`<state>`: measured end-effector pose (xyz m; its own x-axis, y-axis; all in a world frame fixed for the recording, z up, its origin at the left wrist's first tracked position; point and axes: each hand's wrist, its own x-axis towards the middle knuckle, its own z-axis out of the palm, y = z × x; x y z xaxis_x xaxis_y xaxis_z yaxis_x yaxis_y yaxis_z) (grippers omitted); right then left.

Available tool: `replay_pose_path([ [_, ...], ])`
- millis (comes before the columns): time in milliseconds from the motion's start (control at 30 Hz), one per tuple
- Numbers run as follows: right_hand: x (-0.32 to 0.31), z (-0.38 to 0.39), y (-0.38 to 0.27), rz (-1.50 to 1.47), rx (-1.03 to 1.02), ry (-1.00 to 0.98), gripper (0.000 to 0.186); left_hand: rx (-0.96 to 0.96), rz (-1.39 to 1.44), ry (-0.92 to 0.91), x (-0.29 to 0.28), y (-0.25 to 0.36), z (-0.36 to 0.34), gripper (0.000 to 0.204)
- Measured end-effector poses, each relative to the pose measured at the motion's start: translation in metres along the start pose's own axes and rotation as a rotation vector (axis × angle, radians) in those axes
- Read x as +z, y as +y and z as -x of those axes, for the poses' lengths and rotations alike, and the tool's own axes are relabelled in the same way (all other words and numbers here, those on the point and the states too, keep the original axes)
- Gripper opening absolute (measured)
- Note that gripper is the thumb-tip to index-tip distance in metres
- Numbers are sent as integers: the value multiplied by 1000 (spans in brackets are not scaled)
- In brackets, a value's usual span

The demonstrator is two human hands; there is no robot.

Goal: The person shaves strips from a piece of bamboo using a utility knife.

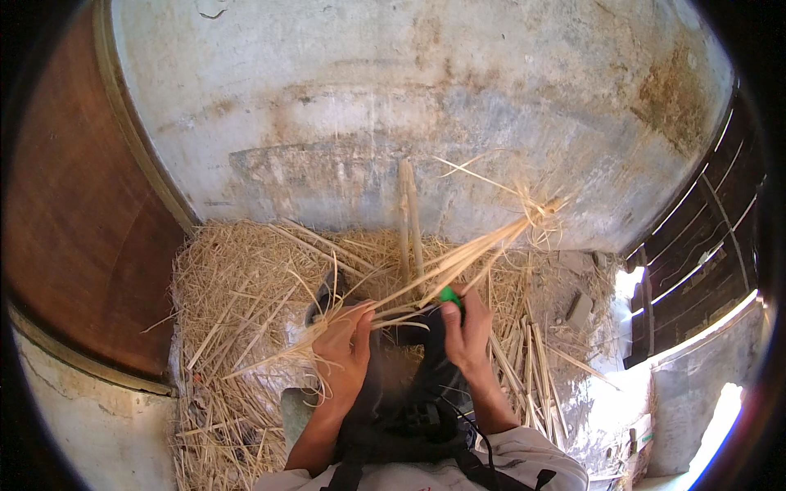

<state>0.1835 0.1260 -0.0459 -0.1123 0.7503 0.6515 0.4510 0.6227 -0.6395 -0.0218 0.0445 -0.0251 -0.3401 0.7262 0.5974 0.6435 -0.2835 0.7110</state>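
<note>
A bundle of long, pale split strips [471,255], which look like bamboo, runs from my left hand up to the right, its far end frayed and curled near the wall. My left hand [342,334] is closed around the near part of the strips, and loose thin ends stick out past it to the left. My right hand [469,329] is closed, thumb pressed on a small bright green piece [449,296] beside the bundle. Whether this is a tool's handle I cannot tell. Both hands are in front of my lap, over my dark trousers.
Shavings and thin strips [233,270] cover the floor. Two poles [409,213] lean on the stained wall [352,74]. A pile of long split pieces [532,372] lies to my right, near a brick-like block [580,311]. A brown panel [90,204] stands at left.
</note>
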Motion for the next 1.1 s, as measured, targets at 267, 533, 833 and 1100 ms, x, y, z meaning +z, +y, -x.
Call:
replay_pose_path([
  [267,21,10,-37,-26,-85,-19,30,148,-63,22,5,-2,4,23],
  [533,17,8,-48,-17,-106,39,25,248,-152,73,-1,5,0,35],
  [833,9,5,-39,89,-128,79,31,293,-103,12,1,-3,1,42],
  [1100,11,7,-24,129,-124,129,33,274,-142,-7,-1,2,-2,40],
])
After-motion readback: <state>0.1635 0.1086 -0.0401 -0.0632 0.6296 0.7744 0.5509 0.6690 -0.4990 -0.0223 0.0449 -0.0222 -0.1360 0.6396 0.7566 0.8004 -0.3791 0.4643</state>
